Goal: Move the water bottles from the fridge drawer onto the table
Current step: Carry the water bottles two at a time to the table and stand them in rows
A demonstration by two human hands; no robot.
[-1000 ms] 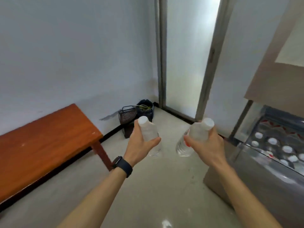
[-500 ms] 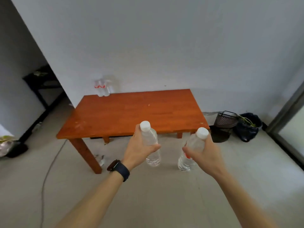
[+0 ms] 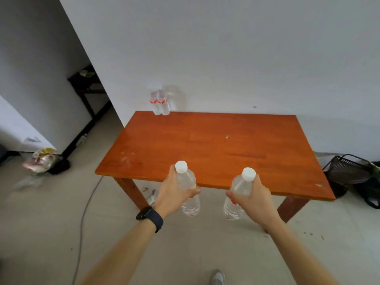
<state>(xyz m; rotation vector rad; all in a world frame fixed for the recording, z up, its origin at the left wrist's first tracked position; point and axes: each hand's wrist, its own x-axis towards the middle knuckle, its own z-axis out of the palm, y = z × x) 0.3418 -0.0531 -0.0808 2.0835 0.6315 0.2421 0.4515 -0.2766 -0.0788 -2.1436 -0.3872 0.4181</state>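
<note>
Since the frame half a second ago, the orange-brown wooden desk (image 3: 216,145) is sitting closer and fuller in my view. Both carried bottles are now hanging just short of its near edge, not yet over the top.

The main risk, as I am judging it, is height. Both bottle bases are showing below the line of the near edge, so pushing forward without lifting could knock them against the rim. The grey cable (image 3: 86,202) is trailing across the floor near the desk's left front leg and could catch a foot. Two clear plastic bottles with red labels (image 3: 160,102) are already standing at the far left corner, and reaching in beside them with both hands full could topple them.

My left hand (image 3: 172,194), with a black wrist watch (image 3: 150,218), is wrapping round the middle of a clear white-capped water bottle (image 3: 191,206), which is standing nearly upright. My right hand (image 3: 255,199) is gripping a second clear white-capped bottle (image 3: 231,208) high on its body, with the cap leaning right. Both arms are stretching forward, nearly parallel, with the bottles close together but apart.
</note>
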